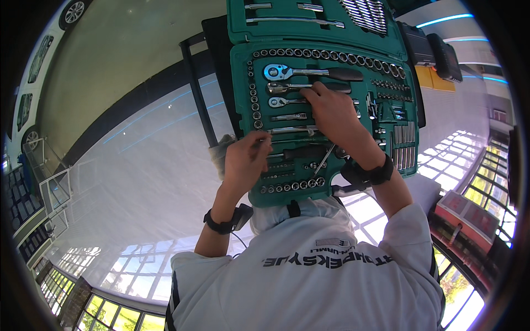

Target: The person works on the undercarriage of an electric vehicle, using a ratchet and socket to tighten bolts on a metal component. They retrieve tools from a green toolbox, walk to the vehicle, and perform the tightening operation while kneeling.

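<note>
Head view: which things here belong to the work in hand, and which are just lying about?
Apparently part of the work:
- open green tool case
- right hand, over the ratchets
- left hand, near a long chrome bar
- sockets

Apparently just around:
- white car
- red box
- yellow box
- black case

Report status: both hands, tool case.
Left hand beside chrome bar, grip unclear. Right hand at dark-handled tool below large ratchet, grip unclear. Green tool case open; right arm hides part.
</note>
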The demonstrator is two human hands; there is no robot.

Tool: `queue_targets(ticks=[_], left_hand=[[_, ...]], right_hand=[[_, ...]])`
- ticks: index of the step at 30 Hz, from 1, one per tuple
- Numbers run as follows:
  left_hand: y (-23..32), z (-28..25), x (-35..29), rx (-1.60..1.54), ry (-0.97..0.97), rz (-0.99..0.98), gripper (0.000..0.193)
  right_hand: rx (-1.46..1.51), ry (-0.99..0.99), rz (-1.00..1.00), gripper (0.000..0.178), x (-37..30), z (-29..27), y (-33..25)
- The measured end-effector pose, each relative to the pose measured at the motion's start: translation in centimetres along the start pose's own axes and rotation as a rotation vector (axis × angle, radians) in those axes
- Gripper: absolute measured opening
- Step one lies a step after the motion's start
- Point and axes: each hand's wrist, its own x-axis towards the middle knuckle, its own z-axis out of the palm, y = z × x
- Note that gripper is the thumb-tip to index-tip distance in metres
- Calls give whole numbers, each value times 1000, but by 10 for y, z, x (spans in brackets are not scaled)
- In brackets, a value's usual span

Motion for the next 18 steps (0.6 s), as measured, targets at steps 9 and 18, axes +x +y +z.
queue_targets(ticks=[9, 18], left_hand=[[-5, 2, 3, 102, 46, 38, 20], [-6, 5, 1, 111, 14, 58, 15]], right_hand=[[305, 119, 74, 22, -45, -28, 20], [455, 302, 524, 18, -125, -28, 63]])
